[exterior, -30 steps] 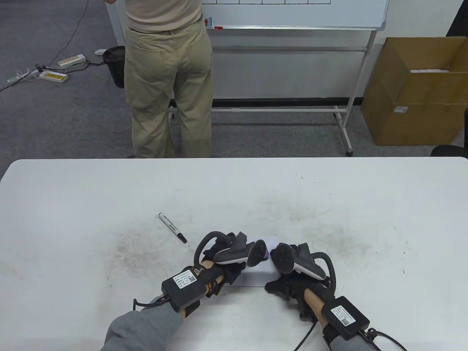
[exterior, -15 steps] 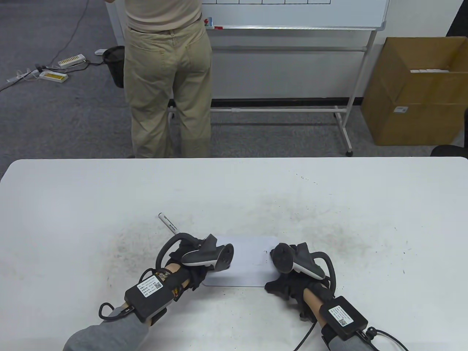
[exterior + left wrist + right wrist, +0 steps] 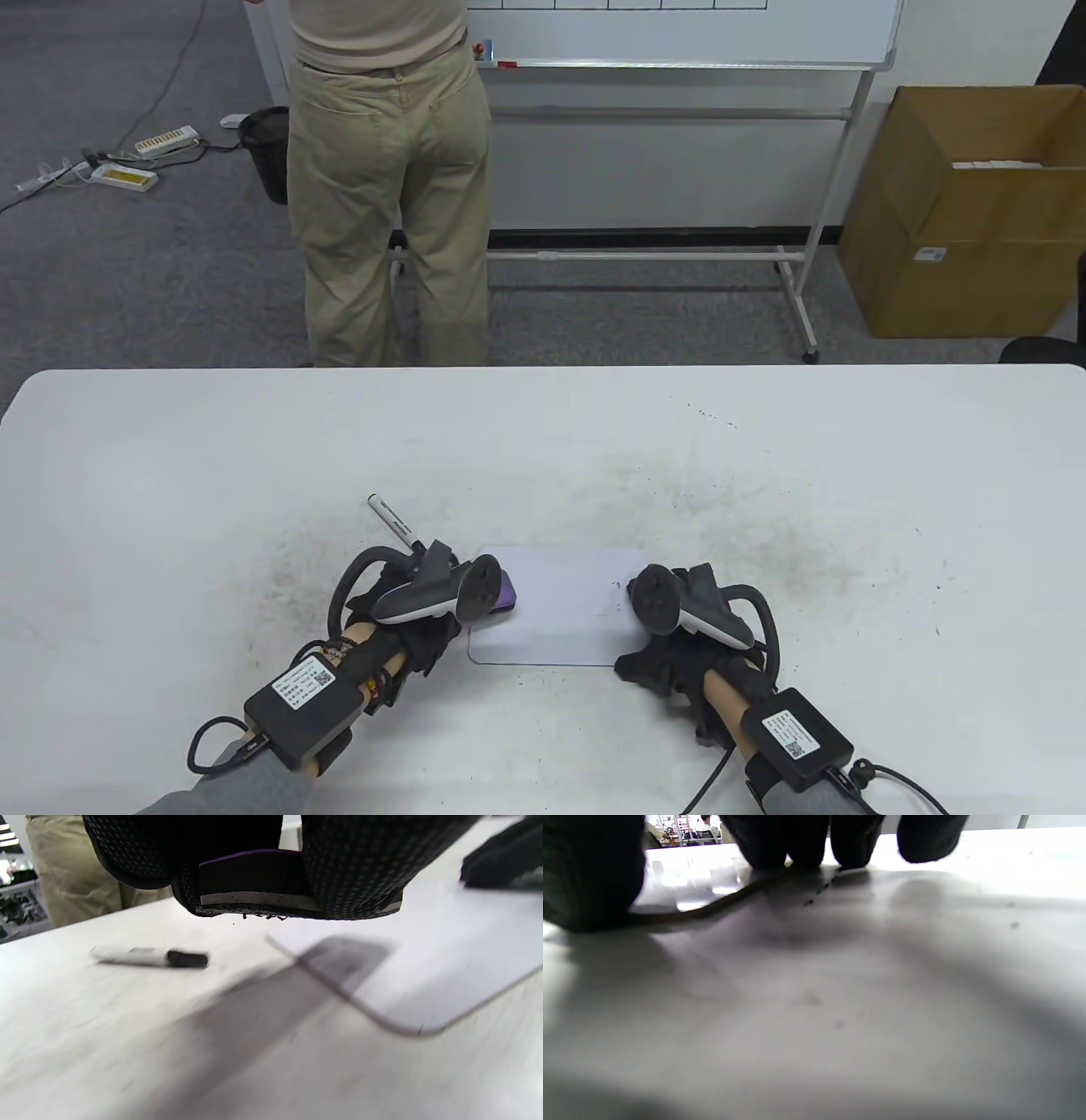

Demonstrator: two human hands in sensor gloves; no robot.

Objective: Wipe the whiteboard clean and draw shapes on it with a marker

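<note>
A small whiteboard (image 3: 560, 611) lies flat near the table's front edge. My left hand (image 3: 441, 632) grips a purple eraser (image 3: 506, 592) at the board's left end. In the left wrist view the eraser (image 3: 254, 878) hangs just above the board's corner (image 3: 445, 955) and casts a shadow on it. A black-capped marker (image 3: 395, 524) lies on the table just beyond my left hand and shows again as the marker (image 3: 148, 957). My right hand (image 3: 646, 655) rests on the board's right edge; its fingertips (image 3: 806, 840) press down there.
A person in beige trousers (image 3: 390, 187) stands beyond the table at a large wheeled whiteboard (image 3: 679, 34). A cardboard box (image 3: 967, 212) sits on the floor at the right. Dark smudges and specks mark the white table (image 3: 764, 509).
My left hand has swept the eraser leftward across the small whiteboard, from near the right hand to the left end. The right hand has stayed in place.
</note>
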